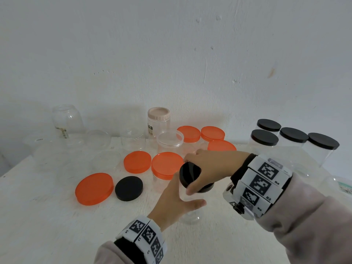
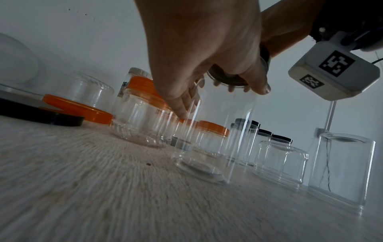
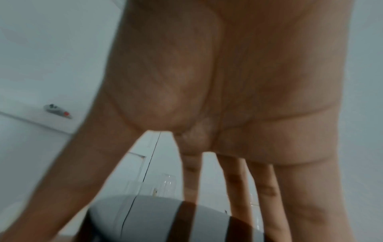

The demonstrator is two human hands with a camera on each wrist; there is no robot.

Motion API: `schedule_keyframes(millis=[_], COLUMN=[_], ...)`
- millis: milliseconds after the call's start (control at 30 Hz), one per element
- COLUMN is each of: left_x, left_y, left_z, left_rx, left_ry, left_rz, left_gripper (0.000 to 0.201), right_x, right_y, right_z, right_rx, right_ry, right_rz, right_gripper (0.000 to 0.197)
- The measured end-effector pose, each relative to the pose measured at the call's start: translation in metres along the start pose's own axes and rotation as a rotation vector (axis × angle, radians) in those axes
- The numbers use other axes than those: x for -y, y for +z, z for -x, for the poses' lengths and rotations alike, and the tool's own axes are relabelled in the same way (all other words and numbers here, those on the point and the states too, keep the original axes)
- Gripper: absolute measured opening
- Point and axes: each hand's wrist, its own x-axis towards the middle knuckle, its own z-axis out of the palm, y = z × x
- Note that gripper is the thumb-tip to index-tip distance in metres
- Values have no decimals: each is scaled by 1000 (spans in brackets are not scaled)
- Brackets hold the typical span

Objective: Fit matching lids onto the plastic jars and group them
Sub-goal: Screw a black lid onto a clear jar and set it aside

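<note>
A tall clear plastic jar (image 1: 191, 214) stands on the white table near the front. My left hand (image 1: 176, 197) grips its upper wall, thumb on the near side, fingers round the far side. My right hand (image 1: 211, 168) comes from above and grips a black lid (image 1: 190, 175) sitting on the jar's mouth. The left wrist view shows the jar (image 2: 217, 131) upright with the lid (image 2: 225, 78) under the fingers. The right wrist view shows spread fingers around the glossy lid (image 3: 157, 217). A second black lid (image 1: 129, 188) lies loose to the left.
Several black-lidded jars (image 1: 294, 135) are grouped at the right. Orange-lidded jars (image 1: 213, 133) stand behind my hands, one (image 1: 167, 165) close by. Two loose orange lids (image 1: 94, 188) (image 1: 137, 161) lie at the left. Open clear jars (image 1: 67, 119) and a beige-lidded jar (image 1: 158, 114) stand by the wall.
</note>
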Motion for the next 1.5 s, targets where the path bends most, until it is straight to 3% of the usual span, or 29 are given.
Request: schedule_keyframes(millis=[100, 267, 567, 667, 767, 1100, 1300, 1500], left_x=[0, -1, -1, -1, -2, -3, -3, -4], left_y=[0, 1, 0, 0, 1, 0, 1, 1], left_z=[0, -1, 0, 0, 0, 1, 2, 3], left_rx=[-3, -4, -5, -1, -3, 20, 6, -4], left_ry=[-11, -9, -10, -10, -10, 5, -2, 19], left_rz=[-19, -33, -14, -21, -30, 21, 5, 15], left_gripper=[77, 74, 81, 77, 75, 80, 74, 73], right_x=[1, -1, -1, -1, -2, 0, -6, -13], right_y=[-5, -8, -1, -4, -7, 4, 0, 16], right_z=[5, 3, -1, 2, 3, -4, 1, 1], right_rx=[72, 76, 2, 62, 74, -53, 35, -102], right_ry=[-62, -99, 7, -44, -103, -17, -64, -110], right_rz=[25, 16, 15, 1, -8, 30, -18, -54], right_gripper=[91, 85, 77, 87, 83, 74, 86, 80])
